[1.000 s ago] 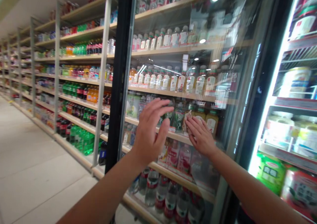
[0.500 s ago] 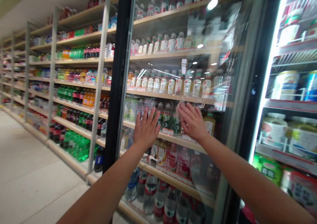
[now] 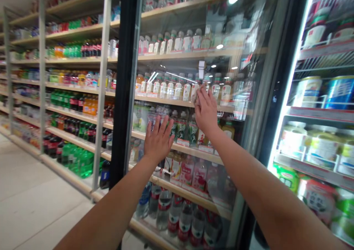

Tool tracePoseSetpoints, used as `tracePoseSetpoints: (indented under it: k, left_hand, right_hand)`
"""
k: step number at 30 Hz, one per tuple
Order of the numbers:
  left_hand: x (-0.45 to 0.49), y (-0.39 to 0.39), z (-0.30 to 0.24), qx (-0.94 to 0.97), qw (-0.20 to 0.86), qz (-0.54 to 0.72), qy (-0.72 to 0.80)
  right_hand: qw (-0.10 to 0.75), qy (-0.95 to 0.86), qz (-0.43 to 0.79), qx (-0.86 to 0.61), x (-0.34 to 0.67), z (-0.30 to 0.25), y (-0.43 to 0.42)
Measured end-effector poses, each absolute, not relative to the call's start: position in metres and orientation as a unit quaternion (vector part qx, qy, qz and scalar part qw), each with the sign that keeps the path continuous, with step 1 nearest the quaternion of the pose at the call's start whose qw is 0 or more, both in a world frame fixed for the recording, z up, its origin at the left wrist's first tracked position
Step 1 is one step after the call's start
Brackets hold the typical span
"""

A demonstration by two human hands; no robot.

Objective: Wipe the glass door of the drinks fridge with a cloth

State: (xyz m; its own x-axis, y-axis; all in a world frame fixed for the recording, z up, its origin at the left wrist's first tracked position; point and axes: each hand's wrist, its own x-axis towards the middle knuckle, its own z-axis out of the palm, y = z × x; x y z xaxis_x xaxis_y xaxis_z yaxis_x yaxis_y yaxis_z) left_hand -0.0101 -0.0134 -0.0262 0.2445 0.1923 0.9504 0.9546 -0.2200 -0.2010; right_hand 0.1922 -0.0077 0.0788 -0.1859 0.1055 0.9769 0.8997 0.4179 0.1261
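My left hand (image 3: 158, 137) lies flat against the glass door (image 3: 177, 71), fingers spread and pointing up. Higher and further right, my right hand (image 3: 207, 110) is pressed to the same pane with its fingers bent and close together. A pale patch (image 3: 198, 95) shows at its fingertips; whether it is a thin wipe or a reflection I cannot make out. Behind the pane, green-labelled bottles (image 3: 181, 128) show near my left hand, and white-labelled bottles (image 3: 171, 86) line the shelf above. Reflected ceiling lights cross the glass.
The door's black frame edge (image 3: 124, 84) stands upright on the left. Beyond it run long drink shelves (image 3: 74, 86) and a pale tiled floor (image 3: 24, 202). On the right is a lit fridge with cans (image 3: 307, 91) and jars (image 3: 293, 137) on racks.
My right hand has moved up the glass, from the green-labelled bottles' level to the shelf above. My left hand stays flat on the pane. The view has turned slightly right.
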Motion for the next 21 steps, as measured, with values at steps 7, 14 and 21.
tracePoseSetpoints:
  k: [7, 14, 21]
  left_hand:
    - [-0.011, -0.014, -0.026, -0.646, 0.457, -0.426, -0.439]
    - [-0.009, -0.019, -0.025, -0.65, 0.445, -0.409, -0.461]
    - [-0.009, -0.02, -0.025, -0.653, 0.435, -0.399, -0.474]
  right_hand:
    - [0.41, -0.741, -0.454, -0.276, 0.217, 0.048, -0.006]
    - [0.434, -0.694, -0.507, -0.272, 0.286, 0.004, -0.01]
    - [0.511, -0.616, -0.498, -0.334, 0.352, -0.013, -0.005]
